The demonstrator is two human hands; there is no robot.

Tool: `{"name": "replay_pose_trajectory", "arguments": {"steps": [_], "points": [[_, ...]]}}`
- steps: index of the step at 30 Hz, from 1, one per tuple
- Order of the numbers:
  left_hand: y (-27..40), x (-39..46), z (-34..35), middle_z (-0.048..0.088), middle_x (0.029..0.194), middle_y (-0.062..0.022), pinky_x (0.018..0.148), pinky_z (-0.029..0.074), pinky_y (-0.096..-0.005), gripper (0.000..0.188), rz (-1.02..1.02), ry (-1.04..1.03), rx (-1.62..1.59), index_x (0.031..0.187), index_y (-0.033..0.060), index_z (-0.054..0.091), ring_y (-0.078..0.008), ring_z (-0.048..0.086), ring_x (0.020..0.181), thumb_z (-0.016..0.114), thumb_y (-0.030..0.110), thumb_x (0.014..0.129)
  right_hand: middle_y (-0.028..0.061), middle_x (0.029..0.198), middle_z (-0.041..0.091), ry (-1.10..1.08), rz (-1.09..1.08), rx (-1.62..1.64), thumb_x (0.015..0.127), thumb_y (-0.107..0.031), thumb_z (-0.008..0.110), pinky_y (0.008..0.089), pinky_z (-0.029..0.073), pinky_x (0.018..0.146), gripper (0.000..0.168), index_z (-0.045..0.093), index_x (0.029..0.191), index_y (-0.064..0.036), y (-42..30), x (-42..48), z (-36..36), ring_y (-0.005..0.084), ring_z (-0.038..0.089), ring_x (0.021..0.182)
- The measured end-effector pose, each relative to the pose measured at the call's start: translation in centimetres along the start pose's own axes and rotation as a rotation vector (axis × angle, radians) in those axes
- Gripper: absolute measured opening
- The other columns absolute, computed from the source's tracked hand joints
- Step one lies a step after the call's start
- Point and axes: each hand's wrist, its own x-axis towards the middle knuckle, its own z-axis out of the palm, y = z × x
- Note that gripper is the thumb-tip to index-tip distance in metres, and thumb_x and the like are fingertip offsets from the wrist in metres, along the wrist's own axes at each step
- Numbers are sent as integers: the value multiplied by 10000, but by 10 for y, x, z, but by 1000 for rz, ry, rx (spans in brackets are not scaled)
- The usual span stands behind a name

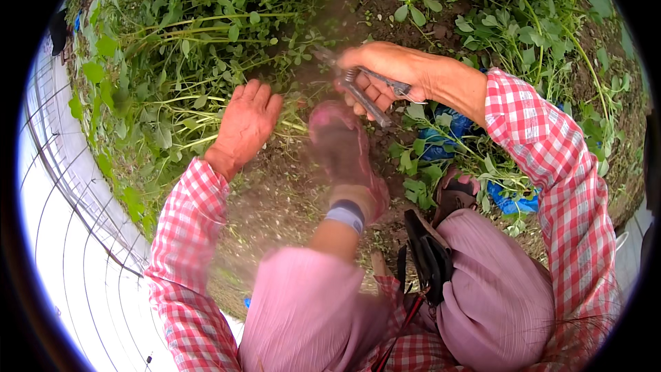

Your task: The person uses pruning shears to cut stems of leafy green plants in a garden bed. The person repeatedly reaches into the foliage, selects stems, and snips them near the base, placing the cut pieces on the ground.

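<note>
In my right hand [384, 75] is a pair of pruning shears [369, 93] with dark handles and a coil spring. Their blades, blurred, point left over the soil and low greenery. A thin wire loop shows at the handle end. My left hand [250, 121], back upward, curls its fingers over a bunch of pale green plant stems [199, 142]. The stems run in from the leafy growth at left and come out just right of the hand; its fingertips are hidden. Below the shears is my shoe [343, 147], pinkish and blurred, on the bare soil.
Dense leafy plants [206, 5] cover the upper left, with more greenery [516, 31] at upper right. Blue plastic [446, 132] lies among cut-looking stems by my right forearm. A black bag [428, 258] hangs between my knees. White sheeting with wire mesh [67, 206] borders the left.
</note>
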Motion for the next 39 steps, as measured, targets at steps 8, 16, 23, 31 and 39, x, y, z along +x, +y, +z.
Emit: {"name": "replay_pose_trajectory", "arguments": {"steps": [8,16,23,31,39], "points": [[-4,49,11,620,718,-102,717,463,-372,351,-157,112,201,1090,-28,610,-252,575,810,615,60,751,234,921,652,-9,-7,-70,936,-364,452,372,591,607,476,549,1089,76,-3,3,3,276,686,729],[-3,30,17,604,734,-81,719,430,-374,64,-118,87,140,761,80,599,-246,559,815,626,113,713,266,929,636,-84,1,-161,955,-321,419,412,587,633,460,517,1078,111,-5,8,8,323,689,767],[-1,26,11,581,731,-66,710,424,-375,75,-100,170,97,761,94,592,-243,545,810,622,119,696,266,906,615,-91,27,-206,971,-246,378,451,555,637,403,493,1045,134,-15,8,15,334,639,714],[2,27,12,560,721,-55,693,417,-374,74,-102,175,53,759,99,581,-243,536,794,624,127,705,142,749,565,-141,-50,-246,964,-202,394,399,508,556,292,522,867,43,-13,27,9,243,559,602],[16,-23,10,554,921,-93,765,421,-389,114,-2,68,-62,805,87,604,-255,520,914,631,131,704,162,822,637,-93,18,-198,938,-331,428,353,584,550,436,588,988,72,-1,5,-1,233,667,680]]}}
